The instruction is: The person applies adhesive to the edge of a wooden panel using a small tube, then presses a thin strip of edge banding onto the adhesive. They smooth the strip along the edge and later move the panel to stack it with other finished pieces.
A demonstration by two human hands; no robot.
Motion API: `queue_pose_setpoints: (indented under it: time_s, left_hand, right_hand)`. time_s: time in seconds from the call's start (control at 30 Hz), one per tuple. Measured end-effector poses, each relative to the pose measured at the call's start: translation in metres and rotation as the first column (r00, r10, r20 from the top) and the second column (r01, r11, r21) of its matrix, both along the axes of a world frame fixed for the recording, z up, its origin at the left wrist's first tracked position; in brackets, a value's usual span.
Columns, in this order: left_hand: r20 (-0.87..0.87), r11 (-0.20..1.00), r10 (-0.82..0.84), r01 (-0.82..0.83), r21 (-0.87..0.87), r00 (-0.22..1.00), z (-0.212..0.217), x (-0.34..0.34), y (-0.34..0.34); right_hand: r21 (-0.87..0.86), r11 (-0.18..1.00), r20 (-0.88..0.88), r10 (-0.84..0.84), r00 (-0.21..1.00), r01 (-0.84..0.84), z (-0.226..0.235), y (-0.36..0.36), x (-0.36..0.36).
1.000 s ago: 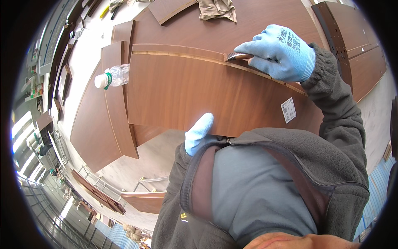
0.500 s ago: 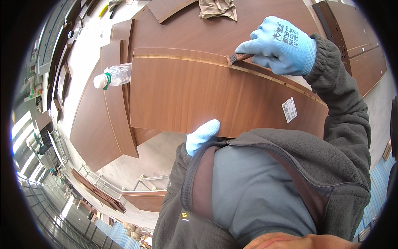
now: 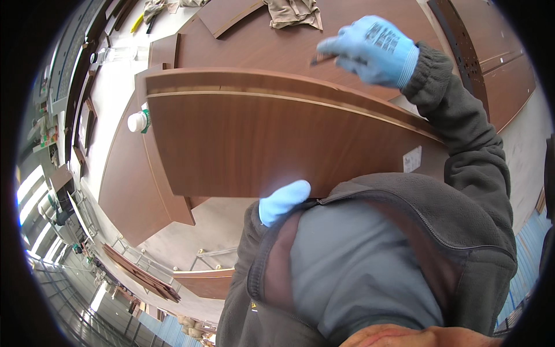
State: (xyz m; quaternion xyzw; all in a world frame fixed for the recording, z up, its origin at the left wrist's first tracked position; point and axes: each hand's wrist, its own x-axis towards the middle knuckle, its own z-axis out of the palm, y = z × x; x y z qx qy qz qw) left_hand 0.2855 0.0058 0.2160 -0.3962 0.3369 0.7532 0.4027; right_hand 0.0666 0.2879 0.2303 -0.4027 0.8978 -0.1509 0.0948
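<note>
**Right hand lifts off the panel edge**

While the left hand (image 3: 283, 199) curls its fingers onto the near edge of the brown panel (image 3: 277, 144), steadying it, the right hand (image 3: 373, 49) has risen clear of the far edge, pinching a small dark tool (image 3: 321, 58). Left lies a bottle (image 3: 139, 121); more panels (image 3: 277, 46) crowd the far worktop.

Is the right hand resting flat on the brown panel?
No, the right hand is raised above the brown panel, pinching a small dark tool.
</note>
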Motion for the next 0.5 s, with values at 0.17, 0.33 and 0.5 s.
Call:
queue_pose_setpoints:
  time_s: [0.17,0.33,0.5]
  left_hand:
    - [0.053,0.998,0.03,-0.033,0.052,0.998,-0.003,-0.002,0.002]
    - [0.083,0.996,0.052,-0.057,0.062,0.995,-0.002,-0.001,0.003]
    - [0.107,0.995,0.059,-0.066,0.07,0.993,-0.003,-0.003,0.005]
  right_hand:
    - [-0.49,0.859,0.121,-0.103,0.987,0.15,0.001,0.022,0.001]
    - [-0.558,0.819,0.245,0.008,0.97,0.134,-0.006,0.032,0.01]
    - [-0.634,0.765,0.277,0.089,0.957,0.112,0.001,0.032,0.014]
